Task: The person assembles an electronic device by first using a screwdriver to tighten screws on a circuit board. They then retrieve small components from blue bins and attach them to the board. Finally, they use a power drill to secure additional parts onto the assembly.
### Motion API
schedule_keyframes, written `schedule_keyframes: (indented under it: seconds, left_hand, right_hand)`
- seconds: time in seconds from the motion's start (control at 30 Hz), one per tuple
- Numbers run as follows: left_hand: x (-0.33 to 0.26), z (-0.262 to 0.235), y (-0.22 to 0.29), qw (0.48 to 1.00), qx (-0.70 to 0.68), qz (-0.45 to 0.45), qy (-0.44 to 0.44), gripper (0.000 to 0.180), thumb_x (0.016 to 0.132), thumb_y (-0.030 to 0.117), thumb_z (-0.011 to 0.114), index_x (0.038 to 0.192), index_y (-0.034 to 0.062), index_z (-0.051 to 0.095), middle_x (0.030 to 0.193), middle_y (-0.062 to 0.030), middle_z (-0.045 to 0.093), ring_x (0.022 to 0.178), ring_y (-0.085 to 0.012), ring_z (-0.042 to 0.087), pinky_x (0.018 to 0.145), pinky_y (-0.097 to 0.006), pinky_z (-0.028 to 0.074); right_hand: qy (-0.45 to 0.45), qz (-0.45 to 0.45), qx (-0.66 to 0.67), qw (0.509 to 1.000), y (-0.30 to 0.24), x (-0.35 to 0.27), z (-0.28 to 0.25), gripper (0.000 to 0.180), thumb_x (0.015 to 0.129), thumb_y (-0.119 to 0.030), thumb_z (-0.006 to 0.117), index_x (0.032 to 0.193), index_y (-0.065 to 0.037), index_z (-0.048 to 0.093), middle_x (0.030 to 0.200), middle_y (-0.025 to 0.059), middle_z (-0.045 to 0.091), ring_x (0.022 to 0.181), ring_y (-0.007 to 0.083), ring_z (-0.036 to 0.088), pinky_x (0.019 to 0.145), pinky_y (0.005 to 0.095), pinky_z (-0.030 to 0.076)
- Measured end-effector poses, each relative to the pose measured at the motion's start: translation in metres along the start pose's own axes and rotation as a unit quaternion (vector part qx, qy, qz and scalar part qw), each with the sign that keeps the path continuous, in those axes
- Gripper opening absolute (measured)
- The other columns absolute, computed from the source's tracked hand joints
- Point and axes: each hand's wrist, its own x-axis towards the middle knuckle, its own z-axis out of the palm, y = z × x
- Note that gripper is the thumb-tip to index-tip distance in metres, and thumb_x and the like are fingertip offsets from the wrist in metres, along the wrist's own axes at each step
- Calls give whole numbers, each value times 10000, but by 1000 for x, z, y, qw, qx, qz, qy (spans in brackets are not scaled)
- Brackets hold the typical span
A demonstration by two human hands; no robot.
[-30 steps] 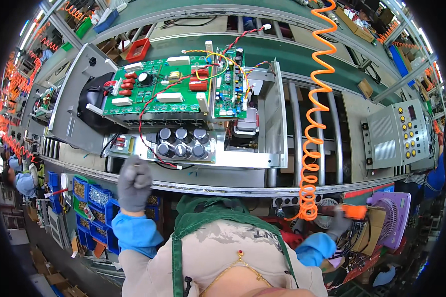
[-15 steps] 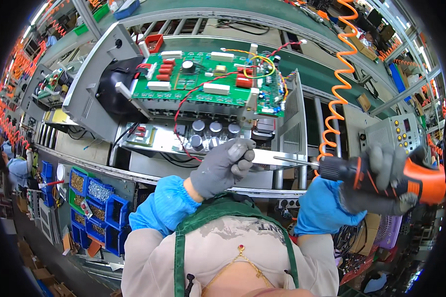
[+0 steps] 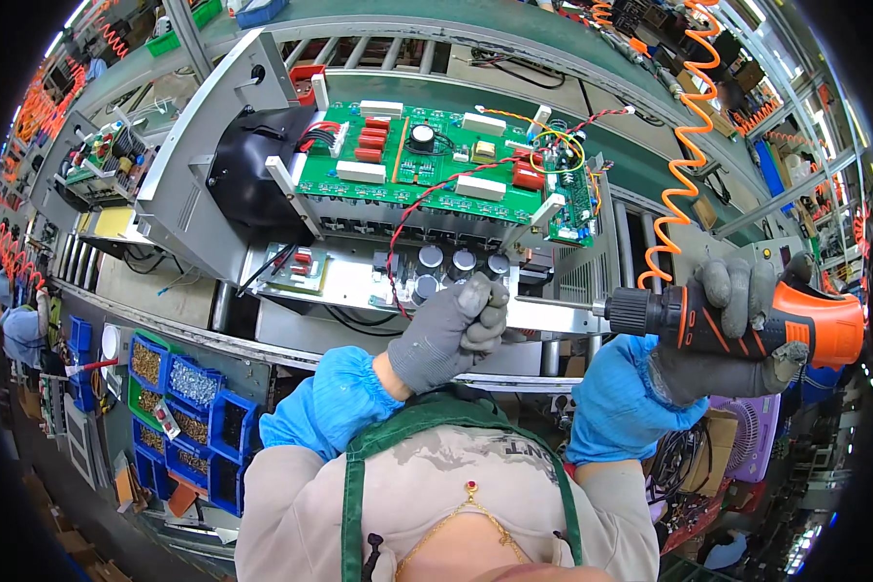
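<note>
My right hand [image 3: 737, 320], in a grey glove, is wrapped round an orange and black power screwdriver [image 3: 703, 315] held level at the right. Its long metal bit [image 3: 558, 304] points left and ends close to the fingertips of my left hand [image 3: 453, 330]. The left fingers are curled and pinched together; whatever lies in them is hidden. Just beyond that hand sits an open metal chassis [image 3: 359, 276] with a green circuit board [image 3: 407, 160] along its top and round capacitors [image 3: 463, 260] below. A twisted red and black wire [image 3: 398, 228] hangs down from the board.
A roller conveyor [image 3: 388, 55] runs behind the chassis. An orange coiled hose [image 3: 667, 175] hangs near the screwdriver. Blue bins [image 3: 194, 378] of small fasteners stand at the lower left. Another part-built unit [image 3: 107, 160] is at the far left, and a purple fan [image 3: 752, 436] at the lower right.
The power screwdriver has shifted left, bringing its bit to my left fingertips. My left hand moved slightly right. The chassis sits lower and further right in the picture as the view turned.
</note>
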Motion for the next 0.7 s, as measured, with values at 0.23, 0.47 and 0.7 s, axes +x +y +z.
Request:
schedule_keyframes:
  seconds: [0.23, 0.47, 0.7]
  left_hand:
    - [9, 23, -14, 984, 135, 54, 104, 408, 898, 463, 564, 893, 59, 513, 669, 27, 423, 511, -54, 307, 499, -192, 275]
    - [25, 36, -27, 980, 118, 75, 145, 418, 913, 431, 555, 1027, 28, 548, 685, 21, 429, 511, -56, 307, 484, -198, 275]
    - [38, 40, -34, 981, 106, 90, 138, 437, 910, 425, 563, 1092, 29, 548, 656, 34, 401, 496, -49, 299, 477, -192, 263]
  right_hand:
    - [-10, 54, 9, 998, 4, 5, -10, 492, 737, -408, 704, 943, -19, 484, 622, -10, 405, 487, 83, 429, 578, 283, 415]
    - [-3, 67, -24, 997, 0, 14, -25, 474, 717, -488, 680, 712, -92, 419, 563, -6, 394, 492, 109, 427, 602, 290, 424]
    - [-34, 65, 25, 997, 5, 24, -39, 485, 702, -500, 695, 730, -88, 439, 567, -15, 395, 478, 96, 433, 569, 301, 434]
